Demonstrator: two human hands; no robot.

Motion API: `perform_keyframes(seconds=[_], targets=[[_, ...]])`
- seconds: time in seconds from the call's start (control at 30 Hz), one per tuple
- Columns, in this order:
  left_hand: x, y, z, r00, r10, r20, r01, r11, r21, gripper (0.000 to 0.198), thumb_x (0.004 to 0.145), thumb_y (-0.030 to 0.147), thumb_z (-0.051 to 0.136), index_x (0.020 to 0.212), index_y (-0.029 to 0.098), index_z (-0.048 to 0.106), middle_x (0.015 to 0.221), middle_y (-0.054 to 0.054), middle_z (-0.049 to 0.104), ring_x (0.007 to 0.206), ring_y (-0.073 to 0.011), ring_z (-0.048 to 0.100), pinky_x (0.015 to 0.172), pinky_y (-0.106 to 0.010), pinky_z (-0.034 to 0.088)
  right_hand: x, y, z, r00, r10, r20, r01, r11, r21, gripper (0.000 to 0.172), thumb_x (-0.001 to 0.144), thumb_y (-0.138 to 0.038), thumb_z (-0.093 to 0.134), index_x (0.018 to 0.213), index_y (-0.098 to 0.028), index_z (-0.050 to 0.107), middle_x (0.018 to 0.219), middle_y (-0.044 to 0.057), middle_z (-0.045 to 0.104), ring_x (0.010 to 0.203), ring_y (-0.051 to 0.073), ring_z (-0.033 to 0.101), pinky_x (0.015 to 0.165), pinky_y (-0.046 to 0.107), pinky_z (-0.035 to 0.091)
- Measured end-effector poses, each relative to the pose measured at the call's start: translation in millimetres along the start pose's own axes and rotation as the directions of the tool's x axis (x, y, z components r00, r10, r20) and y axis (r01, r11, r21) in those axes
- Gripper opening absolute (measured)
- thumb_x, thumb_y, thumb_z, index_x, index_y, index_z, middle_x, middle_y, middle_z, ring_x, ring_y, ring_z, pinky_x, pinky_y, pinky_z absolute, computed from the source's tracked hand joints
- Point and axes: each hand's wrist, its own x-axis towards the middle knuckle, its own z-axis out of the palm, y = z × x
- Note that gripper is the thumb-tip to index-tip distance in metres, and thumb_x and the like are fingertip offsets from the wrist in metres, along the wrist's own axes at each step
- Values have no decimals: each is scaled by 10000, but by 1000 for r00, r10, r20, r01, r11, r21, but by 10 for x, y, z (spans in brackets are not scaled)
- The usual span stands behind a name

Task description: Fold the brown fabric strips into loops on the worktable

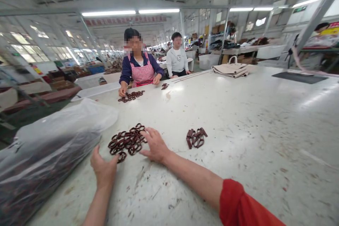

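Note:
A pile of dark brown loops (126,141), like small leather strap keepers, lies on the white table in front of me. At its near left edge is my left hand (103,164), thumb and fingers apart, the thumb beside a loop at the front. My right hand (155,145) reaches to the pile's right side with fingers spread, their tips touching the outer loops. Neither hand shows a loop gripped in it. A smaller heap of the same brown loops (196,137), some pressed flat, sits to the right of my right hand.
A large clear plastic bag (60,144) with dark contents lies at the left. Across the table (238,120) a co-worker in a checked apron (143,72) handles another loop pile (131,96). Folded beige bags (231,69) and a black mat (299,77) lie toward the far right.

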Motion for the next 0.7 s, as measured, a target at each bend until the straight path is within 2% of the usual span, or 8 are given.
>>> perform_keyframes(seconds=[0.07,0.17,0.23,0.27,0.4,0.5,0.6,0.7], targets=[[-65,77,-50,996,81,-24,-80,996,24,729,690,386,561,1296,101,273,1326,-135,356,1217,-319,318,1032,-428,241,-269,122,-386,993,99,-66,-105,990,-90,605,769,-433,541,1277,-151,371,1328,122,327,1237,248,242,1032,401,176],[-193,283,-95,981,194,24,-195,980,42,722,691,420,540,1293,105,296,1351,-165,308,1241,-331,277,1042,-459,198,-652,420,-905,965,258,-51,-261,912,-316,742,670,-575,587,1285,-212,384,1368,132,276,1255,371,146,985,565,72],[-315,455,-117,966,249,76,-251,968,27,704,693,412,528,1297,128,304,1365,-164,284,1249,-331,266,1039,-478,190,-857,597,-1097,938,346,20,-308,858,-412,805,593,-653,601,1272,-270,399,1365,130,290,1228,413,168,933,614,85],[-389,548,-128,958,269,103,-271,963,9,701,694,403,526,1303,139,301,1371,-159,277,1253,-329,260,1039,-481,189,-936,656,-1138,928,369,49,-314,848,-427,770,598,-659,591,1252,-291,419,1347,123,321,1203,405,217,920,605,121],[-740,944,-139,933,291,213,-270,955,-120,695,717,359,528,1330,163,267,1396,-133,259,1278,-295,236,1056,-459,185,-1073,656,-1086,945,318,77,-263,879,-399,401,749,-522,511,1078,-297,546,1207,70,453,1102,294,359,924,483,212],[-983,1248,-89,913,256,317,-169,946,-275,635,772,354,491,1334,164,266,1406,-122,258,1297,-252,217,1069,-435,190,-1090,461,-1007,962,265,64,-230,915,-331,238,769,-398,521,928,-239,595,1075,57,506,1037,243,401,933,422,232],[-1159,1536,-47,885,196,422,-1,908,-420,579,807,356,448,1323,142,294,1391,-122,301,1297,-222,231,1078,-420,194,-1167,197,-935,978,192,80,-169,959,-229,210,754,-357,537,892,-211,599,1023,51,515,1003,222,417,951,398,237],[-1280,1767,-84,845,191,500,106,856,-505,534,815,361,428,1294,136,358,1362,-113,361,1275,-214,285,1079,-407,203,-1301,-69,-849,989,91,121,-75,989,-128,284,754,-356,525,979,-193,586,1083,71,509,1040,225,407,992,393,212]])
